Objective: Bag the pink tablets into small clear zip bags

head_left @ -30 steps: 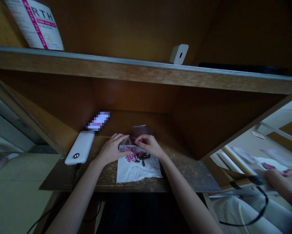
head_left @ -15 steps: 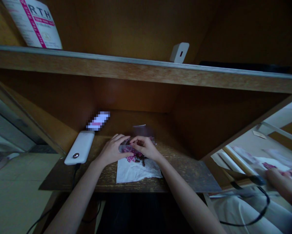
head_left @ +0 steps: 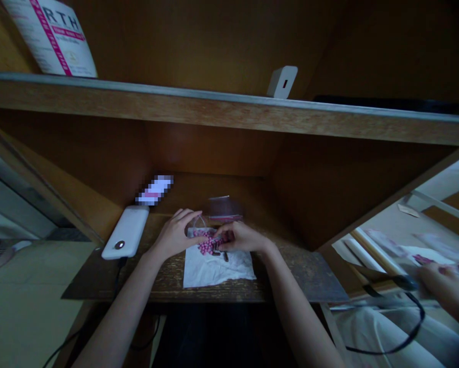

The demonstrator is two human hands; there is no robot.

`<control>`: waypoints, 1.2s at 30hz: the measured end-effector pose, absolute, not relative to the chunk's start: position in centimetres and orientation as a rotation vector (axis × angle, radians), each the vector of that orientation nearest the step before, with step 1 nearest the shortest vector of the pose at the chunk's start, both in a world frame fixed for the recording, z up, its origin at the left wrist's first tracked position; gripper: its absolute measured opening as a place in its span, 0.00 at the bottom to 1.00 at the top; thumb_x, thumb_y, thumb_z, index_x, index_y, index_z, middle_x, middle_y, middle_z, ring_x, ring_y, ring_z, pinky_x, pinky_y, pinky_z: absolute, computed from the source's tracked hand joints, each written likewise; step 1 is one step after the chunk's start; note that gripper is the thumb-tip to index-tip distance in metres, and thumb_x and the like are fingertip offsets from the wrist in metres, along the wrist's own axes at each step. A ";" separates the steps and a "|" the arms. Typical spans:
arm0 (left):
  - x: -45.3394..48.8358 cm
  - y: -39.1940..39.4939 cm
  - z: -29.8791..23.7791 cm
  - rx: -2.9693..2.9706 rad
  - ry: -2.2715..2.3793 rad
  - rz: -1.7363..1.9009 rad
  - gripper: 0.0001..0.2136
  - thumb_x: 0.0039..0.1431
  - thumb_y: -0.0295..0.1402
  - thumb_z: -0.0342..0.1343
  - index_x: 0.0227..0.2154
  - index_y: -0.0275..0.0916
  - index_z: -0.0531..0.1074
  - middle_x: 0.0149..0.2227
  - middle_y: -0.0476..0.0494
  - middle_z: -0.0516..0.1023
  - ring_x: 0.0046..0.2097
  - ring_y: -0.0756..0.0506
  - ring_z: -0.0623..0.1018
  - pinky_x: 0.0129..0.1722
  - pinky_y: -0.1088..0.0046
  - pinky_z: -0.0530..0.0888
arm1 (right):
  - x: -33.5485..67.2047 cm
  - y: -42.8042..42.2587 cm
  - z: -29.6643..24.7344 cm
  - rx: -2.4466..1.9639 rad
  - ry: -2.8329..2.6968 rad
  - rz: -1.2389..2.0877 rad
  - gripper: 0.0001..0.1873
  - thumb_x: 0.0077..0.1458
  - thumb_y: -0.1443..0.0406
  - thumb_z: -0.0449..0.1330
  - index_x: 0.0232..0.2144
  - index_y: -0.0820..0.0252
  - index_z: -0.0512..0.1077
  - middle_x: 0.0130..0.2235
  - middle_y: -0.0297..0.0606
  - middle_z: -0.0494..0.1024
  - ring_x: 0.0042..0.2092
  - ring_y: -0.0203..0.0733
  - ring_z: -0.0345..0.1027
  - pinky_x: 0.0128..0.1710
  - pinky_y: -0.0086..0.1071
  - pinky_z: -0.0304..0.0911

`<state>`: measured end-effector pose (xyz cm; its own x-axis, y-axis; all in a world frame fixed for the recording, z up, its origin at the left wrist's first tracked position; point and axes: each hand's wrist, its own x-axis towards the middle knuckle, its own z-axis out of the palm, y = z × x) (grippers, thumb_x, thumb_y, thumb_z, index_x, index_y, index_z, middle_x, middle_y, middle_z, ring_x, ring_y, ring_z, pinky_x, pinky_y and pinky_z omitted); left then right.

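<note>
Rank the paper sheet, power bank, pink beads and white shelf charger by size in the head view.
1. White paper sheet
2. White power bank
3. Pile of pink beads and white charger: they look alike, and the charger's nearness makes ranking them unsure.

The left hand and right hand are slim with long, tapering fingers, joined to bare forearms with no sleeve showing over the front edge of the wooden desk. Below that edge sits dark clothing, too shadowed to make out further
</note>
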<state>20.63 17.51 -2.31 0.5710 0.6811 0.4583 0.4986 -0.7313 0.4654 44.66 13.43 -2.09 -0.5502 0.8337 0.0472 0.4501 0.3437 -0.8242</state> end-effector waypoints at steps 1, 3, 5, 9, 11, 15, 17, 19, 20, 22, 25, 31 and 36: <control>20.6 17.5 -2.4 2.519 0.975 0.912 0.26 0.48 0.43 0.63 0.51 0.42 0.68 0.47 0.42 0.73 0.49 0.41 0.71 0.49 0.59 0.70 | 44.6 13.4 -2.2 -1.105 -2.163 1.119 0.13 0.47 0.64 0.66 0.38 0.62 0.76 0.33 0.36 0.78 0.32 0.34 0.67 0.32 0.27 0.62; 20.6 17.6 -2.5 2.517 0.981 0.902 0.26 0.49 0.44 0.63 0.51 0.42 0.67 0.47 0.42 0.73 0.49 0.41 0.71 0.49 0.60 0.70 | 44.6 13.4 -2.2 -1.085 -2.152 1.157 0.15 0.47 0.63 0.66 0.39 0.62 0.76 0.34 0.37 0.78 0.32 0.34 0.68 0.32 0.27 0.62; 20.6 17.6 -2.6 2.521 0.977 0.893 0.27 0.49 0.44 0.62 0.51 0.42 0.67 0.47 0.42 0.73 0.49 0.41 0.71 0.49 0.60 0.70 | 44.5 13.4 -2.2 -1.085 -2.130 1.182 0.13 0.47 0.63 0.66 0.38 0.62 0.76 0.34 0.37 0.78 0.33 0.34 0.68 0.32 0.27 0.63; 20.6 17.6 -2.6 2.531 0.966 0.898 0.26 0.49 0.44 0.62 0.51 0.43 0.67 0.47 0.43 0.73 0.49 0.41 0.71 0.49 0.60 0.70 | 44.4 13.5 -2.3 -1.094 -2.163 1.196 0.08 0.49 0.65 0.64 0.34 0.62 0.77 0.33 0.36 0.78 0.32 0.34 0.68 0.32 0.27 0.62; 20.6 17.6 -2.6 2.535 0.968 0.897 0.26 0.49 0.44 0.62 0.51 0.43 0.67 0.47 0.43 0.73 0.49 0.41 0.71 0.49 0.60 0.70 | 44.4 13.6 -2.5 -1.109 -2.189 1.180 0.08 0.49 0.65 0.64 0.33 0.62 0.77 0.32 0.36 0.79 0.32 0.33 0.69 0.32 0.26 0.62; 20.6 17.6 -2.6 2.533 0.972 0.887 0.26 0.50 0.44 0.62 0.51 0.42 0.67 0.47 0.43 0.73 0.49 0.41 0.71 0.49 0.61 0.70 | 44.4 13.8 -3.1 -1.102 -2.182 1.189 0.07 0.49 0.66 0.64 0.33 0.62 0.77 0.32 0.36 0.79 0.32 0.33 0.69 0.32 0.26 0.62; 20.6 17.6 -2.6 2.529 0.974 0.880 0.26 0.49 0.44 0.62 0.51 0.43 0.67 0.47 0.43 0.73 0.49 0.41 0.71 0.49 0.60 0.70 | 44.4 13.7 -3.2 -1.094 -2.156 1.208 0.07 0.49 0.66 0.64 0.33 0.62 0.77 0.33 0.36 0.79 0.32 0.33 0.69 0.33 0.26 0.63; 20.7 17.6 -2.6 2.526 0.975 0.881 0.27 0.49 0.44 0.62 0.52 0.43 0.67 0.47 0.43 0.73 0.49 0.41 0.71 0.50 0.59 0.69 | 44.3 13.6 -2.9 -1.092 -2.125 1.217 0.07 0.49 0.65 0.64 0.33 0.62 0.77 0.32 0.36 0.79 0.32 0.33 0.69 0.33 0.27 0.64; 20.7 17.6 -2.6 2.527 0.974 0.882 0.27 0.49 0.44 0.63 0.52 0.43 0.67 0.47 0.43 0.73 0.49 0.41 0.71 0.50 0.59 0.69 | 44.3 13.6 -2.7 -1.089 -2.103 1.218 0.07 0.49 0.64 0.64 0.32 0.62 0.76 0.32 0.36 0.78 0.32 0.33 0.69 0.33 0.27 0.64; 20.7 17.6 -2.6 2.527 0.971 0.886 0.27 0.49 0.44 0.63 0.52 0.43 0.67 0.47 0.42 0.73 0.49 0.41 0.71 0.50 0.59 0.69 | 44.2 13.4 -2.3 -1.076 -2.033 1.221 0.07 0.49 0.64 0.64 0.32 0.61 0.76 0.32 0.36 0.78 0.32 0.34 0.69 0.34 0.29 0.65; 20.8 17.6 -2.6 2.530 0.970 0.888 0.27 0.49 0.45 0.62 0.52 0.42 0.67 0.47 0.42 0.73 0.49 0.41 0.72 0.50 0.59 0.70 | 44.3 13.3 -1.9 -1.090 -1.896 1.185 0.08 0.49 0.62 0.64 0.30 0.61 0.74 0.30 0.35 0.76 0.31 0.34 0.67 0.33 0.30 0.64; 20.8 17.4 -2.5 2.553 0.953 0.859 0.28 0.49 0.47 0.62 0.52 0.41 0.68 0.47 0.41 0.73 0.49 0.40 0.71 0.49 0.59 0.71 | 43.1 13.7 -2.3 -1.048 -1.660 1.017 0.11 0.51 0.59 0.63 0.32 0.61 0.71 0.29 0.33 0.71 0.30 0.33 0.63 0.31 0.28 0.60; 20.8 17.5 -2.7 2.579 0.950 0.879 0.28 0.49 0.46 0.62 0.51 0.41 0.67 0.47 0.42 0.73 0.48 0.40 0.72 0.49 0.59 0.71 | 41.2 13.8 -2.6 -1.050 -1.711 0.904 0.11 0.54 0.59 0.60 0.37 0.60 0.72 0.29 0.33 0.72 0.30 0.34 0.64 0.30 0.28 0.60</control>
